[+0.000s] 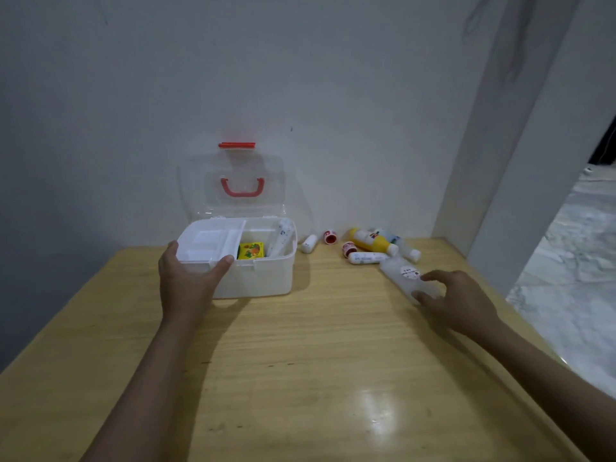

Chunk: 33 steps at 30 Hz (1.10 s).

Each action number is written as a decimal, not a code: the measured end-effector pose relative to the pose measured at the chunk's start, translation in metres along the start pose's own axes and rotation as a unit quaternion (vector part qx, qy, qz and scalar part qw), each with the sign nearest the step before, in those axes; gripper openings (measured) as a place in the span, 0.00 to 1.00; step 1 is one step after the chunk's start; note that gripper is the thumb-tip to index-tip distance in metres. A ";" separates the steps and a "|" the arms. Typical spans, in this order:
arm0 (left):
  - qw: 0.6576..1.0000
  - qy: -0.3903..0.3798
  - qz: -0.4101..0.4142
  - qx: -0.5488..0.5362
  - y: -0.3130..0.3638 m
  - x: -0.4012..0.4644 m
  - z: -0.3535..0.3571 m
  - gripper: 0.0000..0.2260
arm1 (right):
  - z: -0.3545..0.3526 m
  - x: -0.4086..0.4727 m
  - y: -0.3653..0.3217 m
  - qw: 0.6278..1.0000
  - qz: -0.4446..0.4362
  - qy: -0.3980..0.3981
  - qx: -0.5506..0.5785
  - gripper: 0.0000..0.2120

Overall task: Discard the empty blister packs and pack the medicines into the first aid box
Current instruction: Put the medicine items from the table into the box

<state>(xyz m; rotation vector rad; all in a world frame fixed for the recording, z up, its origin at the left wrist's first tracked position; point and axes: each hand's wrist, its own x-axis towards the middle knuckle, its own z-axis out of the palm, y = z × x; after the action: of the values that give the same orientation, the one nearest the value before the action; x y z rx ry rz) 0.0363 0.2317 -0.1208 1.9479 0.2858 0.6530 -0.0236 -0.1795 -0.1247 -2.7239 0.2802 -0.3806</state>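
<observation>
The white first aid box (266, 278) stands open on the table, its clear lid with a red handle leaning back against the wall. A white inner tray (210, 241) covers its left half; a yellow packet (250, 251) and a white bottle (279, 241) lie in the right half. My left hand (186, 278) grips the tray's front edge. My right hand (456, 301) touches a frosted flat bottle (405, 276) lying on the table, thumb and finger on either side of its near end. Behind it lie a yellow bottle (371, 241), several small white bottles and two red-capped jars (330, 237).
The wooden table (300, 361) sits against a white wall, with a pillar at the back right. The table's right edge drops to a marble floor (573, 295). A small white bottle (309, 243) lies just right of the box.
</observation>
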 end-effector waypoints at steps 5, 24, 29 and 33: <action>1.000 0.000 -0.007 -0.005 0.001 -0.001 -0.001 0.45 | 0.019 -0.013 0.000 0.996 0.052 0.061 0.045 0.18; 1.000 -0.004 -0.006 -0.008 0.002 -0.002 0.000 0.45 | -0.049 -0.013 -0.110 0.921 -0.109 0.126 0.353 0.10; 1.000 -0.002 -0.002 -0.017 0.003 -0.003 -0.001 0.45 | -0.042 0.018 -0.178 0.938 -0.207 0.044 0.274 0.14; 1.000 -0.002 0.001 -0.021 0.003 -0.004 -0.001 0.45 | -0.019 0.041 -0.211 0.955 -0.249 -0.010 0.160 0.16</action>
<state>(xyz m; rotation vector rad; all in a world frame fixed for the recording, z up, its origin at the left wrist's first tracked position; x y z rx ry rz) 0.0323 0.2294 -0.1193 1.9086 0.2655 0.6519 0.0393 -0.0035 -0.0166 -2.4418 -0.4488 -0.4830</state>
